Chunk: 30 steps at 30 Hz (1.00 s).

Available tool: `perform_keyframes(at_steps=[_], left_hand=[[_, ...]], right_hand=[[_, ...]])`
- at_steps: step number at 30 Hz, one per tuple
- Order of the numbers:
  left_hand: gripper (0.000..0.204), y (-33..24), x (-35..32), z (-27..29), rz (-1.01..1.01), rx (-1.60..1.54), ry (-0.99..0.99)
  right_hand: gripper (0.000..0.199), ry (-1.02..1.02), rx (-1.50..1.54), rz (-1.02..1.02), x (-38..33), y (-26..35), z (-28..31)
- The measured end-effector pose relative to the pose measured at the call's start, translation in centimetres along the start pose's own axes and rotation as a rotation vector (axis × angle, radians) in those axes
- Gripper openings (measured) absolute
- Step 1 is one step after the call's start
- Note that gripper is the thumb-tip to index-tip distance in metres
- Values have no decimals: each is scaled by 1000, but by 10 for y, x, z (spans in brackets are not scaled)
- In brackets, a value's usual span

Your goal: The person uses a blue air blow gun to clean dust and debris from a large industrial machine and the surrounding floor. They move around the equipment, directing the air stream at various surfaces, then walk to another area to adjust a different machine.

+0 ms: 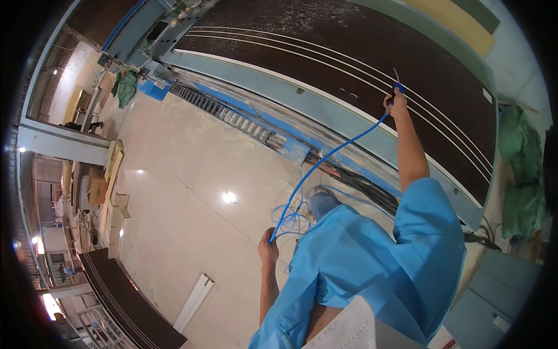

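Over the dark brown board on the machine bed, my right hand point(397, 106) is closed around a blue air blow gun point(398, 88) with a thin bent nozzle. From the gun a blue air hose point(325, 157) runs down and left. Lower down, above the floor, my left hand point(268, 247) is wrapped round that same hose. More of the hose lies in loose coils on the floor beside my foot. The brown board point(302, 49) has several pale straight grooves along its length and whitish dust on its far part.
A cable chain point(232, 119) runs along the near side of the machine bed, with dark cables beside it. Green bags point(520, 145) hang at the right end. Another dark grooved board point(125, 296) and a white strip point(194, 302) lie at lower left. Left stand wooden pieces point(116, 215).
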<state>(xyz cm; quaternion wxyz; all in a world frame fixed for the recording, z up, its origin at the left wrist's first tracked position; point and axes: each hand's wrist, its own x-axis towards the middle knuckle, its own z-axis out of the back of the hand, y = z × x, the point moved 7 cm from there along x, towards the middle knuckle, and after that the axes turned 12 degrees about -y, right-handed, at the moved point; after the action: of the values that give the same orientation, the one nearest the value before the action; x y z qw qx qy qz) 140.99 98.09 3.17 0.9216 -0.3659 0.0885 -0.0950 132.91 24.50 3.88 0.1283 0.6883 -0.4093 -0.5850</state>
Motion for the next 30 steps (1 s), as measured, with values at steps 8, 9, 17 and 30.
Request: perform_keyframes(at_steps=[8, 9, 17, 30], left_hand=[[28, -12, 162, 20, -117, 35, 124], [27, -10, 180, 23, -94, 31, 147], [27, -29, 319, 59, 49, 115, 179], [25, -60, 404, 55, 181, 146, 204]], right_hand=[[31, 596, -643, -163, -50, -167, -194], [31, 642, -707, -141, -54, -183, -216], [32, 26, 101, 26, 33, -168, -364], [30, 622, -600, -212, 4, -315, -619]])
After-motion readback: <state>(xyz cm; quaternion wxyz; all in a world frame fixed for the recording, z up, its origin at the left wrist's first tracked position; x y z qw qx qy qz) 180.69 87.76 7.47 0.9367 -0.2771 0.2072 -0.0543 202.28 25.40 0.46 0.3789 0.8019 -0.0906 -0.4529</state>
